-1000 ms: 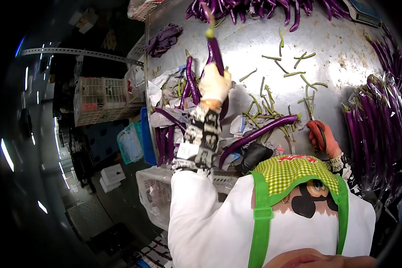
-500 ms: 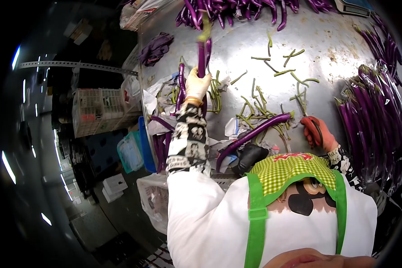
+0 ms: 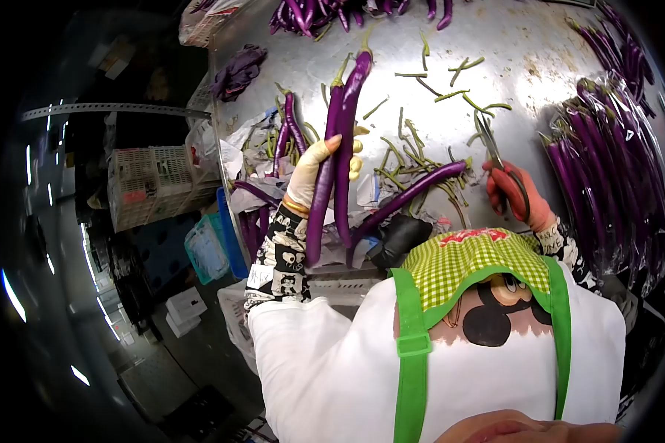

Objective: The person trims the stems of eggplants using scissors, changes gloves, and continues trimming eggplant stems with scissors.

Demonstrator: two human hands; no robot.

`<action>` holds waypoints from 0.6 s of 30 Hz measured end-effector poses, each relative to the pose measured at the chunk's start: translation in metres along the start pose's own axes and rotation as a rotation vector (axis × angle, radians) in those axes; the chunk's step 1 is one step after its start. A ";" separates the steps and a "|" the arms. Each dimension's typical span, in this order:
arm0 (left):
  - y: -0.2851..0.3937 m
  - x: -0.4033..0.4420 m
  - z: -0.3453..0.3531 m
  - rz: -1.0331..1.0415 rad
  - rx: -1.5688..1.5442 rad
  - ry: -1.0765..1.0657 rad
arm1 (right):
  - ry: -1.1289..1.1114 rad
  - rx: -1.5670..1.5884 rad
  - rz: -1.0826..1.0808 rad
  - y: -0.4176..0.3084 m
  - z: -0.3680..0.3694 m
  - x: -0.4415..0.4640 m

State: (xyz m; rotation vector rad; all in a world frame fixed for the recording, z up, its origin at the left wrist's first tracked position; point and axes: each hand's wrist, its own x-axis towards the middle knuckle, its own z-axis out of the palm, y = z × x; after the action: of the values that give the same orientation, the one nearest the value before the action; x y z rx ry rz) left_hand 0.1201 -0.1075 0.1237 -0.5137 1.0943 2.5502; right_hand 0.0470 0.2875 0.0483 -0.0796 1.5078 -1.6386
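Two long purple eggplants are gripped side by side in my gloved left hand point(image 3: 308, 176), stems pointing away from me. The longer eggplant point(image 3: 355, 88) is on the right and the other eggplant point(image 3: 320, 203) on the left. Scissors point(image 3: 493, 144) are in my right hand point(image 3: 533, 208), which wears an orange-red glove; their blades point away over the table. Between my hands, another eggplant point(image 3: 414, 193) lies across cut green stems point(image 3: 403, 159) and scraps of paper. More eggplants point(image 3: 292, 122) lie just beyond my left wrist.
A heap of eggplants point(image 3: 299, 16) lies at the far edge of the metal table point(image 3: 524, 44). Eggplants in clear plastic point(image 3: 606, 177) are stacked at the right. A purple cloth point(image 3: 239, 72) is at the far left, and crates point(image 3: 155, 184) stand beyond the table's left edge.
My left hand has drawn back towards me, and the two eggplants in it now show along their full length. The scissors have turned into clearer view. The whole view has shifted slightly.
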 end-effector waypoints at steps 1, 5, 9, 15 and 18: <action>-0.007 -0.006 0.002 0.014 0.044 -0.014 | -0.030 -0.007 -0.059 -0.004 0.000 0.001; -0.031 -0.021 0.001 -0.021 0.190 0.128 | -0.149 -0.064 -0.170 -0.028 0.013 0.012; -0.039 -0.034 -0.003 -0.059 0.334 0.169 | -0.226 -0.210 -0.055 -0.040 0.014 0.025; -0.045 -0.048 0.007 -0.098 0.359 0.191 | -0.250 -0.460 -0.181 -0.056 0.024 0.040; -0.050 -0.049 0.009 -0.091 0.437 0.203 | -0.260 -0.517 -0.188 -0.058 0.026 0.050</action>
State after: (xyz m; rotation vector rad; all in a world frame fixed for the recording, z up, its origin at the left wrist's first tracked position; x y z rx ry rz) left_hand 0.1828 -0.0757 0.1198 -0.6919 1.6036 2.1235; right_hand -0.0005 0.2291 0.0785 -0.7079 1.7176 -1.2774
